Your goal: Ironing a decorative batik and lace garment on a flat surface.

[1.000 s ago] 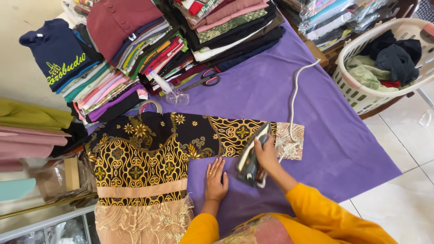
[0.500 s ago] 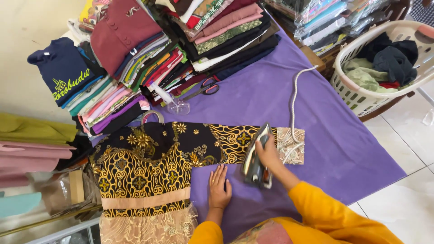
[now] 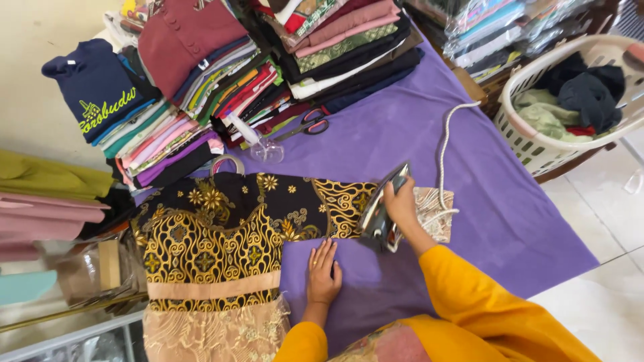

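A black dress with gold batik patterning and a peach lace skirt (image 3: 215,268) lies flat on the purple cloth-covered tabletop (image 3: 496,208), its sleeve stretched out to the right. The right hand (image 3: 401,201) is closed around the handle of a dark electric iron (image 3: 381,213), which rests on that sleeve near its lace-trimmed cuff (image 3: 436,213); a white braided cord (image 3: 443,151) runs up from the iron across the purple cloth. The left hand (image 3: 323,273) lies open, palm down with fingers spread, on the purple cloth just below the sleeve and beside the dress's bodice. Both arms wear bright orange sleeves. Behind the dress stand tall stacks of folded clothes in many colours (image 3: 268,74), with a navy shirt bearing yellow-green lettering (image 3: 97,87) on the left stack. Red-handled scissors (image 3: 308,124) and a clear plastic spray bottle (image 3: 255,141) lie at the foot of the stacks. A white plastic laundry basket holding dark and green garments (image 3: 537,151) sits to the right, off the tabletop's edge.
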